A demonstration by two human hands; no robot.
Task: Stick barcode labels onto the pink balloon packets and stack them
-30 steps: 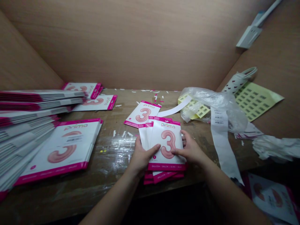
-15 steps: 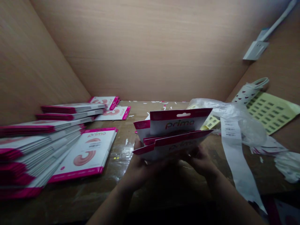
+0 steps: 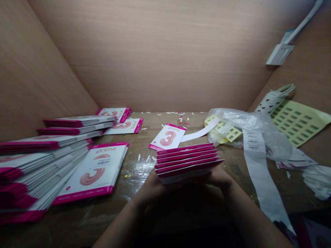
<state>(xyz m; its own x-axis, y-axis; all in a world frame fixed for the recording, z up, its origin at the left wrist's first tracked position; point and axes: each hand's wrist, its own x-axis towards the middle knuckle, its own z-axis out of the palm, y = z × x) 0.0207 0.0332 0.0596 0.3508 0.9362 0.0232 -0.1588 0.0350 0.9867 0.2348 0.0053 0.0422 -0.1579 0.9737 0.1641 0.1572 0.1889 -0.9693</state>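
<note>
Between my two hands is a stack of pink-and-white packets (image 3: 187,160), held upright with the pink top edges fanned slightly apart. My left hand (image 3: 155,181) is closed on the stack's left side, and my right hand (image 3: 219,177) grips its right side; the fingers are largely hidden behind the packets and in shadow. Just beyond the stack, a single packet printed with a pink 3 (image 3: 168,137) lies flat on the table (image 3: 139,172). A white paper strip (image 3: 200,132) touches that packet's right side.
Several piles of packets (image 3: 64,144) lean at the left, beside a flat pile (image 3: 95,172). On the right are a clear plastic bag (image 3: 274,137), a label strip (image 3: 258,172), yellow sticker sheets (image 3: 300,120) and crumpled paper (image 3: 318,181). A power socket (image 3: 280,54) hangs on the right wall.
The loose, uneven packets in my hands have come together into an aligned stack and moved a little lower. The single packet with the 3, mostly covered before, now shows behind them.
</note>
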